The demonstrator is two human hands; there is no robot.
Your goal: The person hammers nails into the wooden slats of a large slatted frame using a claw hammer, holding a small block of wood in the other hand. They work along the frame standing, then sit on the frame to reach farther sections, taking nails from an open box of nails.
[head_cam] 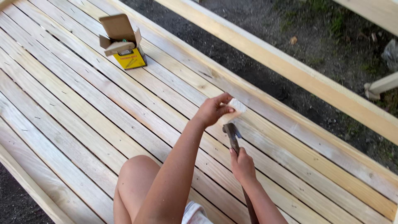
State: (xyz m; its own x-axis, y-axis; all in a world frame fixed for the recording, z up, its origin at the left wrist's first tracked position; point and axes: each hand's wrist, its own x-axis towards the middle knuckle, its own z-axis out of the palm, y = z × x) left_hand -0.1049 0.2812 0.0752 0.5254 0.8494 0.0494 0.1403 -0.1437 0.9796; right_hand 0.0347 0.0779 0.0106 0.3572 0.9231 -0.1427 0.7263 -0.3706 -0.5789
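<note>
While the person kneels on the slatted wooden deck (pixel 74 124), a bare knee (pixel 134 174) shows at the near edge. Just right of it, the right hand (pixel 242 165) has its fingers wrapped tight round the handle of a hammer (pixel 233 137), gripped close under the head, which rests low over a board. Slightly farther, touching the hammer's head from above, the left hand (pixel 213 110) pinches a small pale wooden block (pixel 235 108) between thumb and fingers, holding it down on the plank.

Judging by the small dark nail marks dotting boards to the left and far left, much of the decking looks fastened; the planks by the hands appear to be the part in hand. Farther left, an open yellow cardboard box (pixel 123 45) sits on the slats. Beyond the far right edge lie a long timber rail (pixel 290 68) and dark soil.
</note>
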